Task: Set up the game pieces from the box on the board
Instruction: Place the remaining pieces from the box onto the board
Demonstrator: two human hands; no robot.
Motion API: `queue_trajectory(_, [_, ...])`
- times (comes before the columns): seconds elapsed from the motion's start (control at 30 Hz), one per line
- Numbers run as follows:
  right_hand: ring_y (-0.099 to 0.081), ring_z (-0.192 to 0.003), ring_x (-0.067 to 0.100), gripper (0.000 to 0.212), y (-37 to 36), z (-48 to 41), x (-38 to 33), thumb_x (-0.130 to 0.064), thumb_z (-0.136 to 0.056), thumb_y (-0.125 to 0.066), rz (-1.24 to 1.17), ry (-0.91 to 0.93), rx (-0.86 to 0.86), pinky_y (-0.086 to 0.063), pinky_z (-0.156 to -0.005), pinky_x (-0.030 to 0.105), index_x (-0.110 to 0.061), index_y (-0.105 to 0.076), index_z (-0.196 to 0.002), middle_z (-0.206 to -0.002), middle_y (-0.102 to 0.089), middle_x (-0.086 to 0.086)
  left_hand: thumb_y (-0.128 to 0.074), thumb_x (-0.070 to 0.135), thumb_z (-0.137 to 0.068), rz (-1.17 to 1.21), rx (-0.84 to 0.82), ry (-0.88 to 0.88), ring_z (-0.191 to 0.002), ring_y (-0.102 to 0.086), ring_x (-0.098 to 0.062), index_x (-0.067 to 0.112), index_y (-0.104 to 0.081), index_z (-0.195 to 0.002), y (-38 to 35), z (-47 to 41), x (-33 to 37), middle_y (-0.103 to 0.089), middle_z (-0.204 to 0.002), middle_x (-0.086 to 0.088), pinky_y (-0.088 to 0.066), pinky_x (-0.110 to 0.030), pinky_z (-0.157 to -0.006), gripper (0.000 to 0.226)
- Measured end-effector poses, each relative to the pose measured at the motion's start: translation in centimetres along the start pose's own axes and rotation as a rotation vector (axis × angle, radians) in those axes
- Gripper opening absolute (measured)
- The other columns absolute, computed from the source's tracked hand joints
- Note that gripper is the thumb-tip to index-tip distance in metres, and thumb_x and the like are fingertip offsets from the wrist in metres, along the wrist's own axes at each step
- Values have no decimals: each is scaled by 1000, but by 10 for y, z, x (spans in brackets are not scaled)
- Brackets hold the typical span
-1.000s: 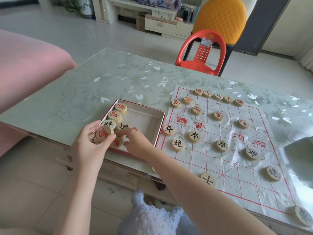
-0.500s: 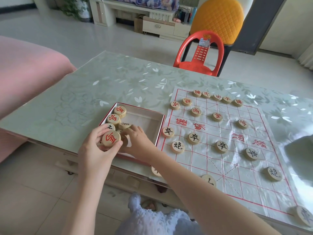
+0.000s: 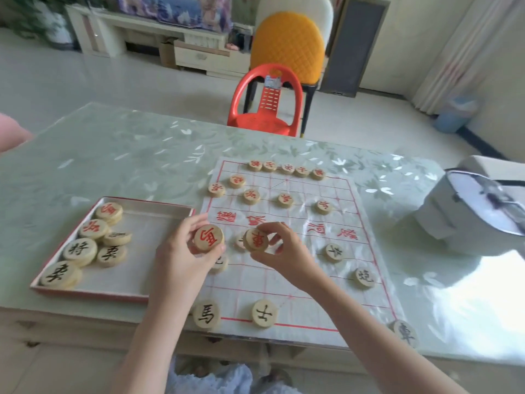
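Game pieces mostly placed on the board, several left in the box, first red disc pinched in left hand, second red disc in right hand, near board's left edge.

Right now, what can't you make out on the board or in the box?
Head view only:
- Near piece: mark covered by left hand gripping left disc.
- Middle piece: mostly hidden behind right disc, pinched by right hand.
- Tilted piece in the box: mark blurred.
- Far-row pieces: marks too small.
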State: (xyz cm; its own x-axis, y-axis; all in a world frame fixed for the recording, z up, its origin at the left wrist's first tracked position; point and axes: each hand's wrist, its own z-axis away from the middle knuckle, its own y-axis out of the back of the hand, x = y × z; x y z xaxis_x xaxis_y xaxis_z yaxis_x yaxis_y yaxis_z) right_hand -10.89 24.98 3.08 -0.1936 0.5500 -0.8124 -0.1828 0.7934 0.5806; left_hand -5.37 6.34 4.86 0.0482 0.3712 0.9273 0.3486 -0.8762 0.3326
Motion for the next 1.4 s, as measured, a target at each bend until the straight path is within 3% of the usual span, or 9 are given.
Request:
queue_trajectory(0.13, [-50,-84,5,46,53,2,32,-22,-72,-76,-12,-98,89,-39,-68,10,-20,-57,-114,-109,-57,-3,-80,11,-67,-1,-98,-36,-100,-61,-7,28,-56,-115,-52,-6,16,-63,-107,10,-49,-17,-83,56])
queue_trajectory(0.27, [-51,-82,4,46,101,-13,61,-18,-72,-76,-24,-161,191,-41,-68,10,-19,-58,-115,-110,-59,-1,-80,14,-66,-39,-189,-72,-101,-60,-7,26,-57,-115,-101,-24,33,-61,-106,12,-45,-15,-83,56])
queue_trajectory(0.53, [-52,-86,16,46,174,-97,135,-11,-72,-76,2,-237,320,-41,-74,20,-10,-58,-115,-115,-60,11,-79,23,-67,-142,-311,-140,-105,-57,-15,19,-56,-119,-225,-115,50,-59,-113,3,-48,-34,-92,57])
queue_trajectory(0.73, [-53,-95,19,57,199,-169,191,-14,-75,-74,43,-261,373,-38,-68,20,-7,-46,-125,-115,-57,11,-74,17,-72,-286,-330,-201,-105,-56,-19,15,-52,-121,-319,-192,43,-60,-114,-3,-40,-23,-80,54])
queue_trajectory(0.9, [-53,-101,24,34,214,-211,232,-22,-72,-75,136,-269,396,-38,-75,27,-17,-55,-99,-98,-58,3,-71,27,-74,-465,-279,-296,-112,-47,-24,21,-51,-124,-371,-231,32,-65,-115,3,-33,-32,-89,54])
queue_trajectory(1.1, [-53,-95,21,49,221,-221,249,-7,-72,-73,178,-285,383,-40,-79,29,0,-57,-118,-116,-62,13,-71,34,-74,-552,-329,-308,-115,-47,-22,24,-53,-122,-403,-251,23,-63,-119,3,-26,-34,-92,53])
queue_trajectory(1.23, [-49,-91,14,55,224,-225,252,-5,-72,-74,161,-293,376,-35,-76,21,-3,-54,-123,-121,-61,10,-71,35,-74,-575,-335,-325,-116,-48,-21,24,-52,-122,-412,-256,20,-63,-118,2,-25,-34,-93,53])
queue_trajectory(1.4, [-50,-93,15,55,220,-227,254,-7,-73,-73,148,-296,319,-35,-78,22,-6,-54,-124,-122,-60,8,-71,39,-75,-647,-360,-359,-116,-48,-21,22,-53,-122,-419,-259,12,-64,-117,0,-24,-33,-93,53])
